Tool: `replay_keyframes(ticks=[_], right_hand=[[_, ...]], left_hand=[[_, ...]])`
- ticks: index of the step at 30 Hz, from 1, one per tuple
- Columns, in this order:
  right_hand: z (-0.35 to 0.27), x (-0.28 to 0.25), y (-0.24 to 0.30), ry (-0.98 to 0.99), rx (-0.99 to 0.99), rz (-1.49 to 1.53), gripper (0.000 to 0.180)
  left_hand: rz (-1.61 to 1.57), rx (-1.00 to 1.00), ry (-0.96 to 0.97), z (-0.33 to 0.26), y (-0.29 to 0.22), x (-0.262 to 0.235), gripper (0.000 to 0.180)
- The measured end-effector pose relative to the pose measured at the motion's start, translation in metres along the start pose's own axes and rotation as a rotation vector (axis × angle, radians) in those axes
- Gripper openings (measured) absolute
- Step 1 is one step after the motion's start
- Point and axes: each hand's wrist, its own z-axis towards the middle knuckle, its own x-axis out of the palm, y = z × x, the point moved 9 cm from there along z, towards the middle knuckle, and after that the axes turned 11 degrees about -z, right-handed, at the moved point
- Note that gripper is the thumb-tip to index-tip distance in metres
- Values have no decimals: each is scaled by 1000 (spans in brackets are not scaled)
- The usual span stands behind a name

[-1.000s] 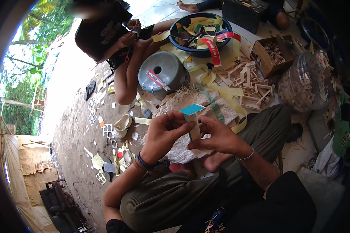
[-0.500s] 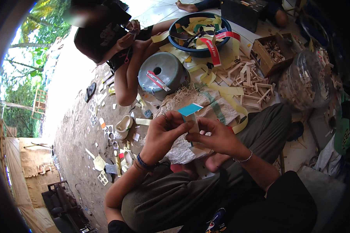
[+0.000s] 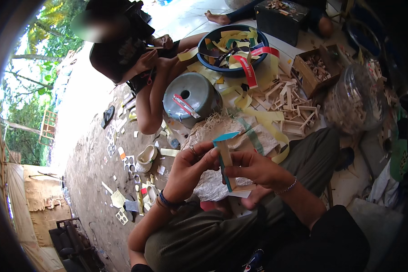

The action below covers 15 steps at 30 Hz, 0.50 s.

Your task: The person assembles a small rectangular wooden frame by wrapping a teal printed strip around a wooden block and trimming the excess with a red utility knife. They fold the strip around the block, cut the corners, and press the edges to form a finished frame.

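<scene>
Between both hands, above my lap, is a small U-shaped wooden frame point(image 3: 226, 156) with a blue strip along its outer side. My left hand point(image 3: 190, 171) pinches the frame's upper left side, thumb against the blue edge. From the right, my right hand point(image 3: 262, 171) grips the same long wooden bar with thumb and fingers. The blue end flap points away at the top, and the bare wooden lower end sticks out beneath my right fingers. Under and beyond my hands lies a pale woven sack point(image 3: 211, 185).
A grey round stool point(image 3: 204, 88) with a red-and-white cutter-like tool point(image 3: 186, 106) on top stands ahead. Behind it is a blue basin point(image 3: 233, 71) of paper strips. Wooden frames point(image 3: 288, 102), a box point(image 3: 319, 84) and a clear container point(image 3: 358, 99) lie right. A person point(image 3: 122, 59) sits far left.
The frame has turned in my hands: its blue end, earlier facing up, now shows narrower, and its long blue side and lower end have come into sight. The view has shifted slightly.
</scene>
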Motion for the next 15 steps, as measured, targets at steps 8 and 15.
replay_keyframes(ticks=[8,15], right_hand=[[6,-4,-5,-48,-56,-135,36],[8,-9,1,-170,-102,-373,37]], left_hand=[[151,61,-33,-1,-8,-6,26],[322,166,-85,-2,-18,-8,24]])
